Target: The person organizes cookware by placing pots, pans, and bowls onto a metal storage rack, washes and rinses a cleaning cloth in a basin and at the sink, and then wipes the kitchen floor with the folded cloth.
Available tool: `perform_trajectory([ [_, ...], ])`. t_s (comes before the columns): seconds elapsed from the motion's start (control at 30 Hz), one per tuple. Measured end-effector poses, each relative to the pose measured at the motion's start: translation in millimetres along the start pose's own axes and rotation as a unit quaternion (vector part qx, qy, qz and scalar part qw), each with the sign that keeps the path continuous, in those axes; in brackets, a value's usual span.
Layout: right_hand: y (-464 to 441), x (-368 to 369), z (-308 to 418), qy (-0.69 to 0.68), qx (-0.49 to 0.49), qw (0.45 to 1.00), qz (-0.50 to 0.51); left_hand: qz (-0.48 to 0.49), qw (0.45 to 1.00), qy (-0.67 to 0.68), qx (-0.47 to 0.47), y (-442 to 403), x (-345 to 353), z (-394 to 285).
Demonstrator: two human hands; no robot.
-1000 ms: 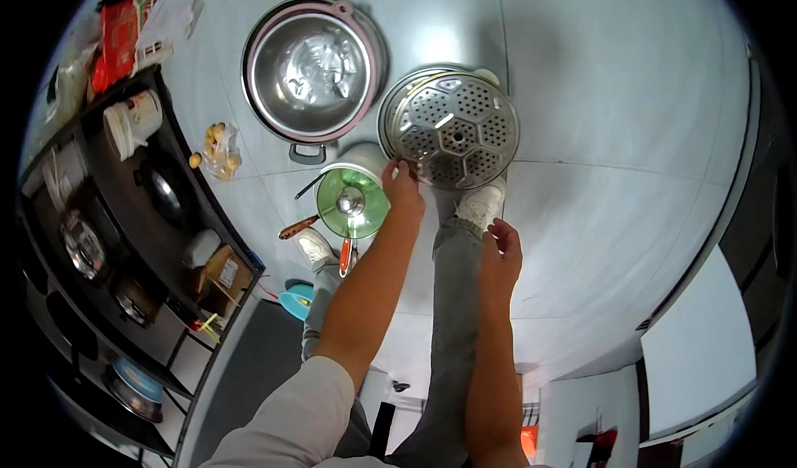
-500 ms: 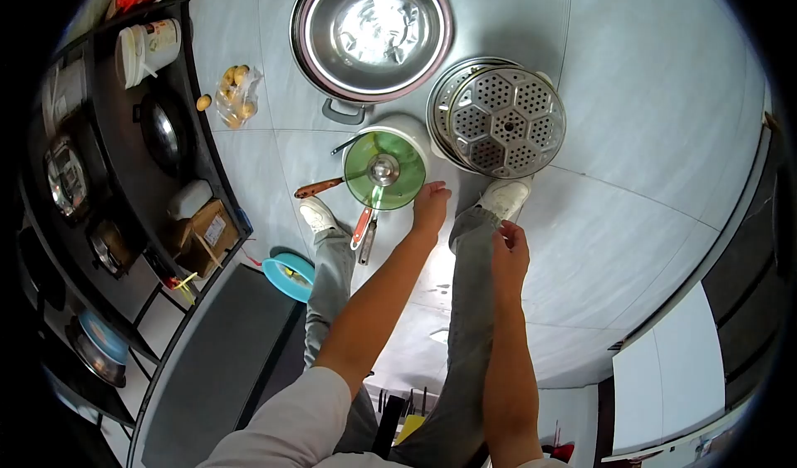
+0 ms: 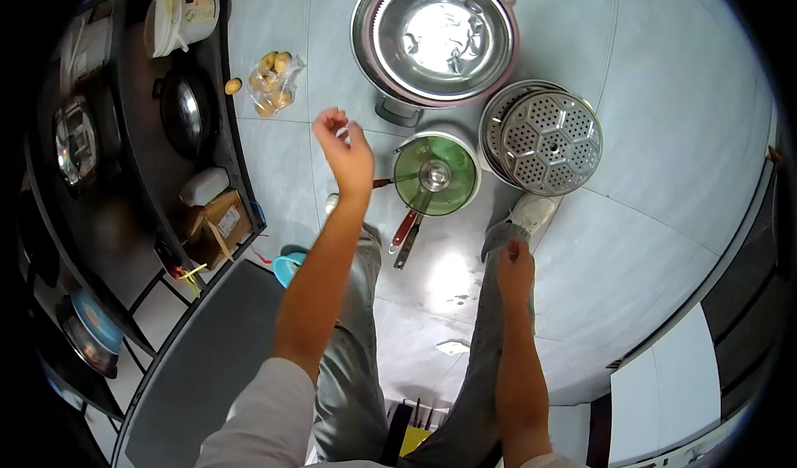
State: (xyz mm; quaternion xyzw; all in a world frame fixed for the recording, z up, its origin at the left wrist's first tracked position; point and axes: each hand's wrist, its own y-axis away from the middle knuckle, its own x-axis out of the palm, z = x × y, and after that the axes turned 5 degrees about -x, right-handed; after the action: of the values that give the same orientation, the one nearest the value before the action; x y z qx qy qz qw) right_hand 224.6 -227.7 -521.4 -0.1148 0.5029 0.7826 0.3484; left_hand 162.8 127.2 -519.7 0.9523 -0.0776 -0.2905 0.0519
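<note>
My left hand [image 3: 344, 154] hangs in the air left of the white pot [image 3: 476, 187], fingers partly curled but apart, nothing in it. A green-tinted lid or basin [image 3: 415, 175] with a metal centre tops that pot, and utensil handles [image 3: 404, 229] stick out below it. My right hand [image 3: 515, 269] is over my right leg, fingers curled in; whether it holds anything is hidden. Beyond it, perforated steamer plates [image 3: 552, 143] lie stacked beside the pot. A large steel pot [image 3: 365, 45] holds a pink-rimmed basin [image 3: 442, 36].
A clear bag of yellow-brown produce [image 3: 274, 84] lies on the floor, one loose piece [image 3: 233, 86] beside it. Dark shelves [image 3: 228, 136] with a pan [image 3: 183, 113], a bucket [image 3: 184, 21] and a cardboard box [image 3: 222, 226] stand at left. A blue basin [image 3: 288, 268] is near my left leg.
My left hand has moved from the steamer plates, past the green-topped pot, to its left side. The view has shifted, so the floor items appear farther right. My right hand stays near my right leg.
</note>
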Motion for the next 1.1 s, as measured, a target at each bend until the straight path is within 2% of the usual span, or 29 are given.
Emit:
perform_trajectory([
  [0.07,2.6,2.0,19.2,0.003,0.006,1.000,0.010,0.025,0.995,-0.066,-0.066,-43.4,11.1,56.0],
  [0.1,3.4,4.4,24.3,0.005,-0.005,1.000,0.013,0.062,0.979,-0.079,-0.176,-55.2,18.8,66.8],
  [0.13,1.8,6.7,28.5,0.008,-0.018,1.000,0.013,0.100,0.950,-0.088,-0.281,-66.7,28.6,77.1],
  [0.23,-0.3,13.2,38.8,-0.005,-0.032,0.999,0.007,0.231,0.862,-0.102,-0.440,-87.5,52.1,136.2],
  [0.33,-2.5,18.3,26.5,0.000,-0.053,0.999,0.009,0.253,0.829,0.079,-0.493,-79.0,64.1,142.8],
  [0.37,-2.4,20.3,24.5,-0.001,-0.052,0.999,0.012,0.233,0.819,0.158,-0.499,-73.7,68.0,133.6],
  [0.47,-1.3,27.4,23.4,0.005,-0.050,0.998,0.029,0.211,0.773,0.277,-0.530,-76.0,80.5,148.1],
  [0.57,1.8,31.0,27.0,0.020,-0.049,0.997,0.059,0.215,0.741,0.306,-0.558,-79.9,79.6,165.3],
  [0.67,2.8,31.0,26.5,0.031,-0.044,0.996,0.071,0.197,0.738,0.382,-0.521,-84.7,72.3,149.9],
  [0.77,-2.5,31.1,34.9,0.028,-0.049,0.996,0.069,0.211,0.749,0.394,-0.489,-102.1,59.9,141.0],
  [0.87,-5.8,25.5,54.2,0.030,-0.062,0.996,0.057,0.219,0.752,0.397,-0.479,-111.0,40.6,113.5],
  [0.9,-5.8,22.3,58.5,0.023,-0.058,0.997,0.050,0.210,0.741,0.381,-0.512,-111.6,31.9,102.7],
  [1.1,20.5,8.7,92.1,-0.060,-0.096,0.993,-0.025,0.224,0.785,0.369,-0.445,-100.8,-43.8,45.6],
])
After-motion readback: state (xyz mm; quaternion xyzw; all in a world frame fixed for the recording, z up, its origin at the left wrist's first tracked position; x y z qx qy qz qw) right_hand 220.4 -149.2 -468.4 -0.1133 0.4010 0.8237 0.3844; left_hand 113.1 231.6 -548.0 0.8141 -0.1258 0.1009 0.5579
